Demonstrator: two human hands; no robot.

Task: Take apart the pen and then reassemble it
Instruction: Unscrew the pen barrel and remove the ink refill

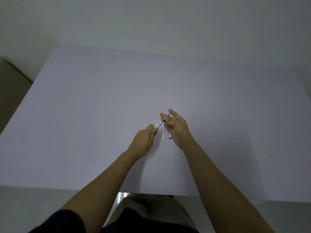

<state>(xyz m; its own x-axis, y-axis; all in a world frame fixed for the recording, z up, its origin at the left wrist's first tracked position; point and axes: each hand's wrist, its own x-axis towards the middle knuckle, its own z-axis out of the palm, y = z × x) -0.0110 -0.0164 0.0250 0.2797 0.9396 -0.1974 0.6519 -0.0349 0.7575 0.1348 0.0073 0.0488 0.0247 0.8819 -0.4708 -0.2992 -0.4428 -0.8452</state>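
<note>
White plastic marks the pen barrel, which the left hand pinches at its near end between thumb and curled fingers, lifted just above the pale lilac table. From the barrel's far end a thin dark rod, most likely the refill, runs out towards one o'clock into the right hand, whose thumb and forefinger appear to nip its tip while the other fingers are loosely spread. Whether the refill is going in or coming out cannot be told from one view.

Two loose parts lie on the table just below the hands: a slim white strip, pointing to six o'clock, and beside it at its three o'clock a short piece with a dark end, partly hidden by the right palm. What these pieces are is too small to say; a clip and a tip or cap are fair guesses.

With parts already off and lying apart, the pen is clearly dismantled, so the step in hand is either the last of the stripping or the first of the rebuilding. The next move calls for keeping the refill in line with the barrel's bore, a light steady pinch, and the left hand holding the barrel from rolling.
</note>
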